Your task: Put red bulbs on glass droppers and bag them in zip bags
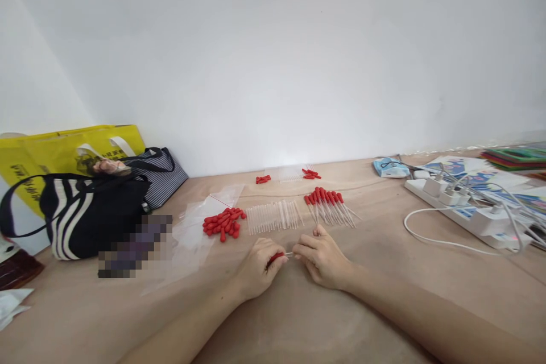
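Observation:
Near the table's front middle, my left hand (261,266) is closed around a red rubber bulb (276,257). My right hand (319,256) pinches a thin clear dropper tube (289,254), mostly hidden by the fingers; its end meets the bulb between my hands. Beyond my left hand lies a pile of red rubber bulbs (222,222) on clear plastic bags. A row of bare dropper tubes (273,216) lies ahead of both hands. Right of it, several droppers with red bulbs on them (326,205) lie fanned out.
Small groups of red bulbs (263,180) and more clear tubes (290,174) lie by the wall. Bags, including a black bag (98,210), stand at left. A power strip (460,210) with cables, a blue face mask (391,168) and papers (478,173) occupy the right.

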A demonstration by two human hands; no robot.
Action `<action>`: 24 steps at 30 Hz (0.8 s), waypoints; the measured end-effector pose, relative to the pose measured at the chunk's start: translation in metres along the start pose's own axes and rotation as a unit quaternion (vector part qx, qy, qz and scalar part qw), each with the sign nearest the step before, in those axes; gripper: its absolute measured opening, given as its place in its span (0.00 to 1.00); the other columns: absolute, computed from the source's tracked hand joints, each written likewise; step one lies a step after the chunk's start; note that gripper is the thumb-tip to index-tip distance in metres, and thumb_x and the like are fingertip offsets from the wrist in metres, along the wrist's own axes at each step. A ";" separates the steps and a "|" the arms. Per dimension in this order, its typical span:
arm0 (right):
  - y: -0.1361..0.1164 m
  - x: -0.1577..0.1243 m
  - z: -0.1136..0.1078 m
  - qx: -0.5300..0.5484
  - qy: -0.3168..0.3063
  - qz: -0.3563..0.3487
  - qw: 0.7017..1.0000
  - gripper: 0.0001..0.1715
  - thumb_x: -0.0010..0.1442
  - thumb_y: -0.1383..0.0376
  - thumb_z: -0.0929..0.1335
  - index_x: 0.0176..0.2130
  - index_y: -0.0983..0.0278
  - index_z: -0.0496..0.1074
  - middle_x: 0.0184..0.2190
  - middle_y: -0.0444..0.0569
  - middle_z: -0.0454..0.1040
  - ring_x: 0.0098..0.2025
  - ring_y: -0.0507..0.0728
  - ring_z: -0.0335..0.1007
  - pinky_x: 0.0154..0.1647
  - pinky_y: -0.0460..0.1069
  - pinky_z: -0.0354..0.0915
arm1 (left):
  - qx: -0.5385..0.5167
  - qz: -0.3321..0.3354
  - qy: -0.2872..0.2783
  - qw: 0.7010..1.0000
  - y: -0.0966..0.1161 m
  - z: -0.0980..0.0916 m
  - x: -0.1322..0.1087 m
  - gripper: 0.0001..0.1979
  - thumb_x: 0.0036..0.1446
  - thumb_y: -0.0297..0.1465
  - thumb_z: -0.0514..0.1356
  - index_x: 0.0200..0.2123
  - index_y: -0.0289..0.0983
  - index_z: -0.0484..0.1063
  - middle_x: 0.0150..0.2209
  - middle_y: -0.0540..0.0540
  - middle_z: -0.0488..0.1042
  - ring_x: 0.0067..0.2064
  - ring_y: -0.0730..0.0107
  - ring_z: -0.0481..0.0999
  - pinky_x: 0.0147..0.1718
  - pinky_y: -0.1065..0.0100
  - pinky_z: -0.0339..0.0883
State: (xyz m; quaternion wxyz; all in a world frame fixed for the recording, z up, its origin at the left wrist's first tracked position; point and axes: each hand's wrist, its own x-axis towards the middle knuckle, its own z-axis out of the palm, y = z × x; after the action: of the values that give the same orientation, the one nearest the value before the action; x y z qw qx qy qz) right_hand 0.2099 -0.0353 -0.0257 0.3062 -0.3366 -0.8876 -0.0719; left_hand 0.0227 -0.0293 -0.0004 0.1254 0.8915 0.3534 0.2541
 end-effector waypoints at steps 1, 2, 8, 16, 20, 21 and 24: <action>-0.001 0.001 0.001 0.002 0.000 0.002 1.000 0.12 0.57 0.71 0.57 0.32 0.65 0.68 0.26 0.46 0.67 0.26 0.50 0.55 0.32 0.49 0.45 | 0.000 0.004 -0.001 1.000 0.000 0.000 0.000 0.12 0.56 0.32 0.49 0.25 0.36 0.67 0.23 0.49 0.69 0.30 0.68 0.67 0.34 0.67 0.60; -0.001 0.001 0.002 0.005 -0.002 0.005 1.000 0.12 0.57 0.70 0.57 0.32 0.65 0.68 0.26 0.46 0.67 0.26 0.50 0.55 0.32 0.49 0.46 | 0.000 0.005 0.000 1.000 -0.001 0.001 0.000 0.12 0.56 0.32 0.49 0.24 0.36 0.67 0.23 0.49 0.69 0.30 0.68 0.67 0.34 0.67 0.60; -0.001 0.006 0.004 0.029 -0.012 0.033 0.999 0.12 0.59 0.69 0.58 0.33 0.64 0.68 0.27 0.46 0.68 0.28 0.50 0.58 0.32 0.49 0.46 | -0.004 -0.015 0.009 1.000 -0.003 0.002 0.002 0.11 0.56 0.32 0.50 0.25 0.37 0.67 0.24 0.49 0.70 0.30 0.69 0.68 0.34 0.66 0.60; 0.006 0.003 -0.012 0.016 -0.029 0.047 0.998 0.10 0.58 0.63 0.61 0.35 0.61 0.70 0.27 0.46 0.70 0.33 0.52 0.59 0.33 0.49 0.46 | -0.038 -0.037 0.023 0.998 -0.006 -0.005 0.003 0.08 0.54 0.33 0.54 0.27 0.37 0.69 0.27 0.49 0.73 0.32 0.69 0.69 0.37 0.66 0.61; 0.005 0.002 -0.014 -0.006 -0.063 0.039 0.997 0.08 0.56 0.64 0.62 0.32 0.61 0.70 0.26 0.45 0.70 0.31 0.52 0.60 0.33 0.50 0.45 | -0.028 -0.044 0.028 0.998 -0.011 -0.002 0.002 0.07 0.54 0.34 0.55 0.30 0.38 0.69 0.28 0.49 0.72 0.32 0.68 0.69 0.38 0.64 0.61; 0.006 0.001 -0.014 -0.011 -0.067 0.046 0.997 0.08 0.56 0.65 0.62 0.31 0.62 0.70 0.26 0.45 0.71 0.31 0.52 0.60 0.33 0.50 0.45 | -0.028 -0.056 0.040 0.997 -0.012 0.000 0.001 0.07 0.52 0.34 0.56 0.34 0.38 0.69 0.30 0.49 0.71 0.34 0.67 0.69 0.38 0.64 0.62; 0.016 0.002 -0.013 -0.019 -0.051 0.125 0.991 0.08 0.55 0.66 0.62 0.30 0.62 0.71 0.25 0.45 0.72 0.31 0.53 0.62 0.34 0.50 0.46 | -0.033 -0.103 0.080 0.991 -0.016 0.002 -0.002 0.19 0.50 0.32 0.58 0.46 0.39 0.61 0.37 0.46 0.68 0.38 0.65 0.68 0.36 0.64 0.64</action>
State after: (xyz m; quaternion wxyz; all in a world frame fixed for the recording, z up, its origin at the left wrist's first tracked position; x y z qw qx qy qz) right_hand 0.2254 -0.0267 -0.0155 0.2606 -0.4540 -0.8514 -0.0325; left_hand 0.0134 -0.0191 -0.0099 0.1515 0.8227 0.4435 0.3219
